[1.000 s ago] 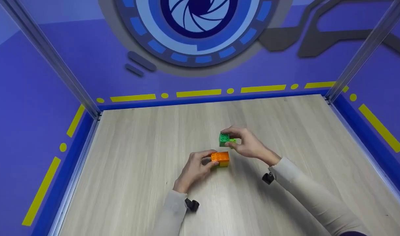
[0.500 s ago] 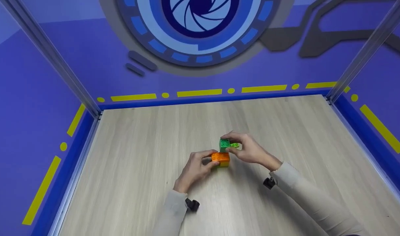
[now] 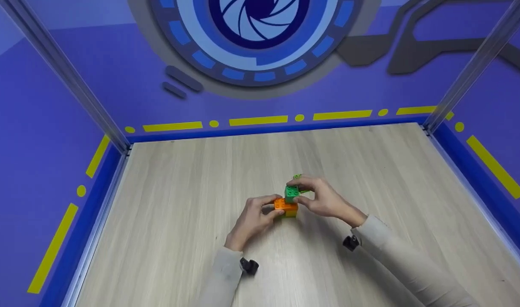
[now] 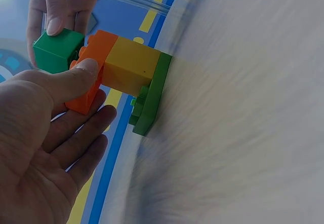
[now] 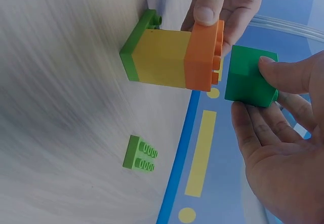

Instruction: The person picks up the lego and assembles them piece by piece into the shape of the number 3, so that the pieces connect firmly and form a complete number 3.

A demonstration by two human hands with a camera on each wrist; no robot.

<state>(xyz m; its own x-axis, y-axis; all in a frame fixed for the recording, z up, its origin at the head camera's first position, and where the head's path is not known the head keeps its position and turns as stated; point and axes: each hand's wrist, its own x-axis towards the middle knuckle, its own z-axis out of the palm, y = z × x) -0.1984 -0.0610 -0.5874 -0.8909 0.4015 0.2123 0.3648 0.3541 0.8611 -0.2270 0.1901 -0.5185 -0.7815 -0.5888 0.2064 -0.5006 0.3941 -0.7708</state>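
In the head view, my left hand (image 3: 253,215) pinches an orange brick (image 3: 279,204) between thumb and fingers. That brick tops an upright stack: a yellow brick (image 4: 130,64) is below it, and a flat green brick (image 4: 154,97) on the table forms the base, one end jutting out with studs showing. My right hand (image 3: 322,196) pinches a dark green brick (image 5: 250,76) by its sides. It is held over the orange brick's studs; in the right wrist view a narrow gap shows between them.
A loose lime green brick (image 5: 132,153) lies on the wooden table (image 3: 179,213) beyond the stack, partly hidden by my right fingers in the head view. Blue printed walls (image 3: 93,85) with metal corner posts enclose the table at the back and sides.
My right hand has brought the dark green brick down and nearer to me, from behind the stack to over the orange brick. My left hand stays in place on the stack.
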